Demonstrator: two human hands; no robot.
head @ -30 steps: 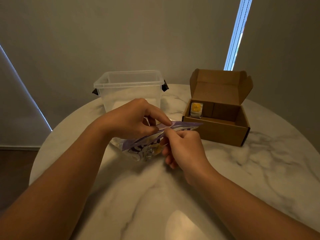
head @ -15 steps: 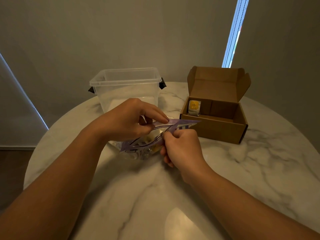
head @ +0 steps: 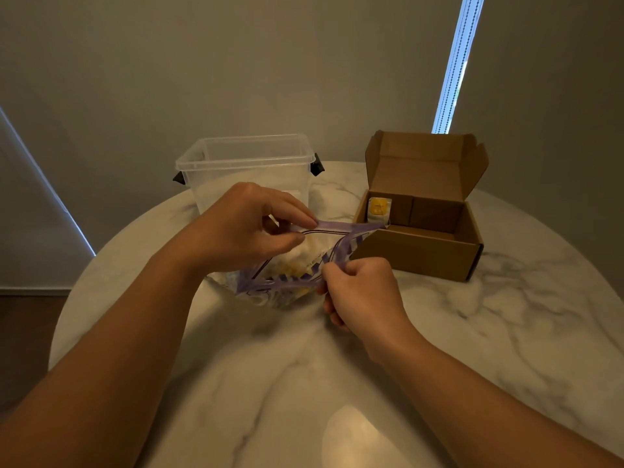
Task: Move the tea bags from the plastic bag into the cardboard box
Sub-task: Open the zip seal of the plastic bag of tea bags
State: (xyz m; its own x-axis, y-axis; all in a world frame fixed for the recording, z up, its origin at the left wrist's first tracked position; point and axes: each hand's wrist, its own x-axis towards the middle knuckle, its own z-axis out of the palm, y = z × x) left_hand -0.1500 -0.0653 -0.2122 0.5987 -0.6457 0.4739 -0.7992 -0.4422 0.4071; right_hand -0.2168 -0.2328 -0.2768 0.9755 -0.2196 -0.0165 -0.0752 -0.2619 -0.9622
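Both hands meet at the middle of the frame, each pinching one lip of a zip-top plastic bag [head: 287,288]. The left hand [head: 246,228] holds the upper, far lip of the purple seal strip between thumb and forefinger, with its other fingers curled behind. The right hand [head: 361,292] grips the lower, near lip in curled fingers, just right of the bag's opening. Between them the bag's mouth is spread apart, and its bottom rests on the marble tabletop [head: 506,315]. Pale and yellow tea bags [head: 290,265] show through the opening, still inside the bag; how many there are cannot be told.

Right of centre stands the cardboard box [head: 422,255], its lid flap upright at the back. One tea bag with a yellow label [head: 379,208] stands upright against the box's inner left corner. The far right tip of the bag's seal strip lies close to the box's front left corner; whether they touch cannot be told.

Above the left hand, a clear plastic container [head: 250,170] with dark side clips stands on the tabletop. A narrow bright window strip [head: 457,62] runs down the wall at upper right.
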